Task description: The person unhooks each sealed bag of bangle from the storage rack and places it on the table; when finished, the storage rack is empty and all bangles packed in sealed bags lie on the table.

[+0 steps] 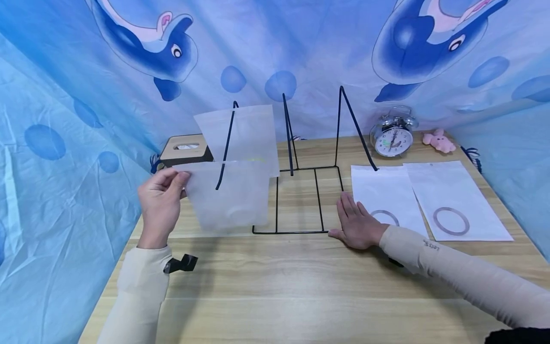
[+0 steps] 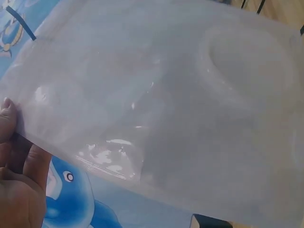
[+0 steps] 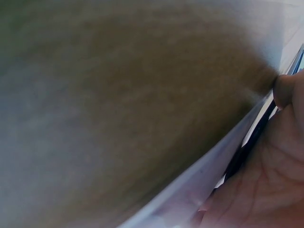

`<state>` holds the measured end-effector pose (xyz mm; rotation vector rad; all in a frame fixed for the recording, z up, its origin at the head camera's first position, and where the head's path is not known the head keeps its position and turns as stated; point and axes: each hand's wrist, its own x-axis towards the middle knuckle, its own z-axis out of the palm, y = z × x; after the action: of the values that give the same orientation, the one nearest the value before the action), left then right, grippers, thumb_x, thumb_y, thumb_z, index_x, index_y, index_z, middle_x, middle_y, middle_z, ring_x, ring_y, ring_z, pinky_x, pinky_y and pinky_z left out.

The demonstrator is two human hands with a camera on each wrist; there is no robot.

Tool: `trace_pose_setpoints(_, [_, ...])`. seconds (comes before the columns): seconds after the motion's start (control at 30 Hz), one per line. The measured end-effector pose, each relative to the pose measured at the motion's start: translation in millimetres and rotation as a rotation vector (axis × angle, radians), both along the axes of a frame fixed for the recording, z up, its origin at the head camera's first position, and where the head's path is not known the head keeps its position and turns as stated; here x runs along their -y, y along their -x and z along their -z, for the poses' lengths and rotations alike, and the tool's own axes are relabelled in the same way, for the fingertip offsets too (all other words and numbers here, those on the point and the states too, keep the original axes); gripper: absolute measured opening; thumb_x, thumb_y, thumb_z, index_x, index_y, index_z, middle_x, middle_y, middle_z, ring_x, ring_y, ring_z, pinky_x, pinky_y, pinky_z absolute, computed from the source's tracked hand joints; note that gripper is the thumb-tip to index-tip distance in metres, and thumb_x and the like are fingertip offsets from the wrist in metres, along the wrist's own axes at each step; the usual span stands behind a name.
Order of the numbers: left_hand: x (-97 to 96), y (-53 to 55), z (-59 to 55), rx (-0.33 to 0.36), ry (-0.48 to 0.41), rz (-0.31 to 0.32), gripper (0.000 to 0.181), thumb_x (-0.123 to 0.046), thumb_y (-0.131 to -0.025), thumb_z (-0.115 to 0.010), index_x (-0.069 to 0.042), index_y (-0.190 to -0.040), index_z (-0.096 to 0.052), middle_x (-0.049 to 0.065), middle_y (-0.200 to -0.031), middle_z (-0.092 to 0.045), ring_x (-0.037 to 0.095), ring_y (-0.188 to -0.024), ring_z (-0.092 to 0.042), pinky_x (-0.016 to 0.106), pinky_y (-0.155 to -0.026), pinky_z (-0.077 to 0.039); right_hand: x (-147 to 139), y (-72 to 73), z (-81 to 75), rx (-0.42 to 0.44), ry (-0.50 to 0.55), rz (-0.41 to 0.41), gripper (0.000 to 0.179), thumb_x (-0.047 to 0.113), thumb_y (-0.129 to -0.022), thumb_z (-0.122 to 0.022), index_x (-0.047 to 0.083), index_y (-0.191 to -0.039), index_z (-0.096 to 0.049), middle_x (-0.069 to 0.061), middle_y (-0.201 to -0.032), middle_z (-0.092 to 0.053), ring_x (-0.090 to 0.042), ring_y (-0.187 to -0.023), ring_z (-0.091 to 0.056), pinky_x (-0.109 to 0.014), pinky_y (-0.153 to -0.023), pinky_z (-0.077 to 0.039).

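My left hand (image 1: 161, 205) pinches the upper left corner of a frosted plastic bag (image 1: 227, 205), thumb on the near side. This bag hangs by the left prong of a black wire rack (image 1: 319, 200); a second frosted sheet or bag (image 1: 240, 131) is behind it on that prong. Close up in the left wrist view, the bag (image 2: 156, 133) shows a faint round shape, and the thumb (image 2: 6, 121) is at its edge. My right hand (image 1: 358, 222) lies with straight fingers on the right end of the rack's base; in the right wrist view the palm (image 3: 256, 185) is beside a dark rod.
Two white bags with grey rings, one left (image 1: 378, 191) and one right (image 1: 460, 196), lie on the wooden table (image 1: 275, 296). Behind them stand an alarm clock (image 1: 392, 138) and a pink plush toy (image 1: 439, 141). A tissue box (image 1: 182, 148) is at the back left.
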<state>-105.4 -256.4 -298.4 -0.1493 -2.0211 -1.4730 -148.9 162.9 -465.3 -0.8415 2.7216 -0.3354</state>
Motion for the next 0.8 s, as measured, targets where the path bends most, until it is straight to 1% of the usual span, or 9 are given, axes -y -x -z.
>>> trace_pose_setpoints(0.17, [0.1,-10.8,0.1,0.001,-0.063,0.021,0.019,-0.005,-0.094,-0.07,0.014,-0.097,-0.071,-0.001,-0.08,-0.074,0.006,-0.07,-0.069,0.02,-0.063,-0.056,0.2,0.0,0.2,-0.001,-0.016,-0.004,0.091,0.053,-0.105,-0.041,-0.015,-0.153,-0.005,-0.034,-0.16,0.011,-0.046,-0.148,0.008,-0.062,-0.116,-0.008])
trace_pose_setpoints(0.33, [0.2,-22.7,1.1,0.016,-0.1,0.015,0.012,0.0,-0.094,-0.069,0.012,-0.096,-0.072,0.0,-0.081,-0.074,0.006,-0.07,-0.07,0.019,-0.063,-0.056,-0.2,-1.7,-3.3,0.004,-0.018,-0.001,0.089,0.051,-0.106,-0.041,-0.016,-0.153,-0.005,-0.034,-0.16,0.011,-0.046,-0.148,0.009,-0.061,-0.116,-0.008])
trace_pose_setpoints(0.47, [0.5,-31.3,5.2,0.027,-0.155,0.045,0.01,0.002,-0.094,-0.068,0.011,-0.096,-0.073,0.003,-0.082,-0.074,0.007,-0.07,-0.071,0.021,-0.063,-0.056,-1.3,-4.1,-8.2,0.016,-0.009,0.008,0.09,0.05,-0.105,-0.043,-0.017,-0.152,-0.007,-0.035,-0.16,0.009,-0.047,-0.148,0.008,-0.062,-0.116,-0.007])
trace_pose_setpoints(0.53, [1.0,-36.0,7.9,0.026,-0.214,0.085,0.008,0.004,-0.093,-0.067,0.01,-0.094,-0.073,0.005,-0.081,-0.074,0.009,-0.07,-0.071,0.021,-0.063,-0.056,-1.3,-4.7,-10.0,0.027,-0.003,0.007,0.091,0.052,-0.105,-0.042,-0.017,-0.152,-0.006,-0.035,-0.16,0.01,-0.047,-0.148,0.009,-0.062,-0.116,-0.006])
trace_pose_setpoints(0.6, [1.6,-40.4,11.1,0.01,-0.307,0.152,0.008,0.007,-0.093,-0.066,0.01,-0.093,-0.073,0.008,-0.08,-0.074,0.01,-0.07,-0.071,0.021,-0.061,-0.056,-0.6,-4.4,-10.1,0.028,-0.007,0.002,0.092,0.054,-0.105,-0.04,-0.017,-0.153,-0.006,-0.035,-0.16,0.01,-0.047,-0.148,0.01,-0.061,-0.116,-0.005])
trace_pose_setpoints(0.67, [2.7,-43.7,14.7,-0.02,-0.414,0.238,0.008,0.01,-0.093,-0.064,0.012,-0.092,-0.072,0.011,-0.081,-0.073,0.012,-0.07,-0.07,0.021,-0.059,-0.056,-0.1,-3.7,-9.0,0.023,-0.006,-0.004,0.091,0.054,-0.105,-0.039,-0.017,-0.153,-0.006,-0.035,-0.16,0.01,-0.047,-0.148,0.009,-0.061,-0.116,-0.006])
trace_pose_setpoints(0.7, [3.2,-45.1,16.4,-0.034,-0.446,0.267,0.008,0.01,-0.093,-0.064,0.011,-0.091,-0.072,0.011,-0.081,-0.073,0.011,-0.07,-0.07,0.021,-0.058,-0.056,0.2,-3.3,-8.4,0.018,-0.013,-0.006,0.091,0.054,-0.105,-0.039,-0.017,-0.153,-0.006,-0.035,-0.16,0.01,-0.046,-0.148,0.009,-0.061,-0.117,-0.006])
trace_pose_setpoints(0.77, [4.4,-46.8,19.8,-0.071,-0.527,0.344,0.008,0.011,-0.092,-0.063,0.014,-0.092,-0.07,0.013,-0.083,-0.073,0.013,-0.071,-0.07,0.021,-0.056,-0.055,0.3,-2.6,-7.0,0.009,-0.027,-0.008,0.09,0.053,-0.106,-0.039,-0.016,-0.153,-0.005,-0.035,-0.16,0.01,-0.046,-0.148,0.009,-0.06,-0.117,-0.007])
trace_pose_setpoints(0.8, [5.1,-47.3,21.3,-0.086,-0.545,0.371,0.008,0.011,-0.093,-0.063,0.015,-0.093,-0.069,0.013,-0.084,-0.073,0.013,-0.071,-0.07,0.02,-0.056,-0.055,0.1,-2.4,-6.9,0.01,-0.029,-0.006,0.09,0.052,-0.106,-0.04,-0.016,-0.153,-0.004,-0.034,-0.16,0.011,-0.046,-0.148,0.009,-0.06,-0.117,-0.006])
